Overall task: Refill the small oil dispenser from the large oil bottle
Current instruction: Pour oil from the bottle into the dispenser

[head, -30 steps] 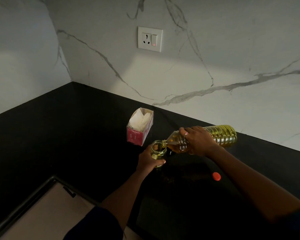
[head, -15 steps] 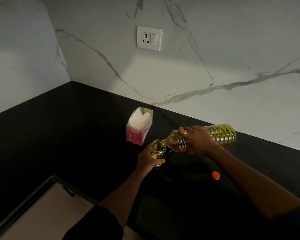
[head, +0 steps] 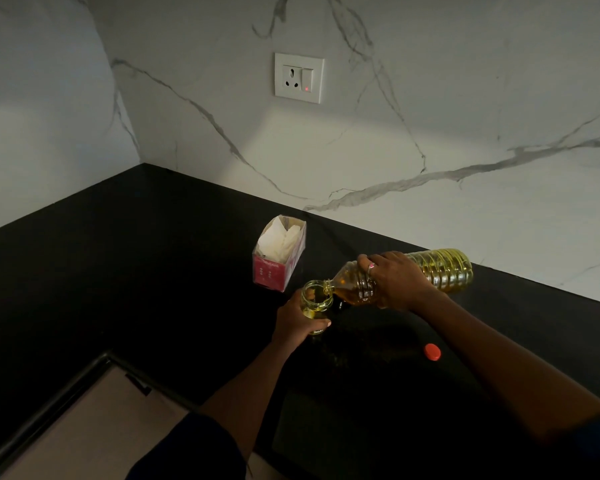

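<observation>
The small oil dispenser [head: 315,302], a clear glass jar with yellow oil in it, stands open on the black counter [head: 136,265]. My left hand [head: 297,322] grips its body from the near side. My right hand [head: 394,280] holds the large oil bottle [head: 440,270], a ribbed clear plastic bottle of golden oil. The bottle lies almost level, its mouth over the dispenser's rim. A small dark object [head: 340,305], perhaps the dispenser's lid, lies just right of the jar, partly hidden.
A red bottle cap [head: 432,351] lies on the counter to the right of my left hand. A pink box of white tissues [head: 279,258] stands just behind the dispenser. The marble wall with a socket [head: 299,77] is at the back. The counter's edge [head: 52,403] runs at lower left.
Both hands keep their hold. The bottle stays tipped over the dispenser, and the oil level in the jar looks slightly higher.
</observation>
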The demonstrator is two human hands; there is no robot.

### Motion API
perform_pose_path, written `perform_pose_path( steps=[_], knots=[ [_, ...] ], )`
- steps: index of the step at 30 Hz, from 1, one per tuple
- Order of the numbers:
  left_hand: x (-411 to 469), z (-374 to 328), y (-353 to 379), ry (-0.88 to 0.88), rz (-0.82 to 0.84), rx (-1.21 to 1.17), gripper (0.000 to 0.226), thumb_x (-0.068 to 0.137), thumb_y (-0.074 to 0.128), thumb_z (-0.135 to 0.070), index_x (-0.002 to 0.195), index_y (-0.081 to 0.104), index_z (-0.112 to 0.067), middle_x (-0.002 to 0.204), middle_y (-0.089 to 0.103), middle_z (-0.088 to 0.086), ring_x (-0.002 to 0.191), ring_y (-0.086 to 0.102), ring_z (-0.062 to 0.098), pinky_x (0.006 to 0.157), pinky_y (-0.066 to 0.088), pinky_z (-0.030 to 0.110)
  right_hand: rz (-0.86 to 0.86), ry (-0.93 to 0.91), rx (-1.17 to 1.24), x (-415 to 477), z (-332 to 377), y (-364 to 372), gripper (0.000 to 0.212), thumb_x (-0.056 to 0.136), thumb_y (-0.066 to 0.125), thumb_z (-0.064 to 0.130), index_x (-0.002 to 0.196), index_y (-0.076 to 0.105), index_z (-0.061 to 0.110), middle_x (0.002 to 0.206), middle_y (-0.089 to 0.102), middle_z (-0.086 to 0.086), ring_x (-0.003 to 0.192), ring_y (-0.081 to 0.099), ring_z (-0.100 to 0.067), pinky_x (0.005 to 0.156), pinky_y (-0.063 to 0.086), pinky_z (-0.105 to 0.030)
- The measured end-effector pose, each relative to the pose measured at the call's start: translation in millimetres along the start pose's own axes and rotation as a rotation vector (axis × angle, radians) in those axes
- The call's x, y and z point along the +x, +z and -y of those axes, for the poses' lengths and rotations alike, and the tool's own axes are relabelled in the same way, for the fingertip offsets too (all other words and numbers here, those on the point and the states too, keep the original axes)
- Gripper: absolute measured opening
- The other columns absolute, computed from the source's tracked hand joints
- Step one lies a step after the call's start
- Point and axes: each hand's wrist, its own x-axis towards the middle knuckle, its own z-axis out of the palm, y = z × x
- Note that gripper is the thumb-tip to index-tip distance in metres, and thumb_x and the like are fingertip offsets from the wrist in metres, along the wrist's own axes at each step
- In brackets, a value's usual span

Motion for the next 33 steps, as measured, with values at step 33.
perform_pose_path(
  steps=[33],
  knots=[
    [4.1, 4.8, 1.8, 0.022, -0.004, 0.003, 0.077, 0.062, 0.084, -0.021, 0.129, 0.047, -0.019, 0.127, 0.057, 0.001, 0.121, 0.051, 0.017, 0.095, 0.039, 0.023, -0.002, -0.007, -0.011, 1.9, -0.6, -1.4, 0.095, 0.071, 0.074, 0.043, 0.145, 0.02, 0.016, 0.139, 0.044, -0.008, 0.125, 0.044, -0.025, 0.109, 0.03, -0.037]
  ],
)
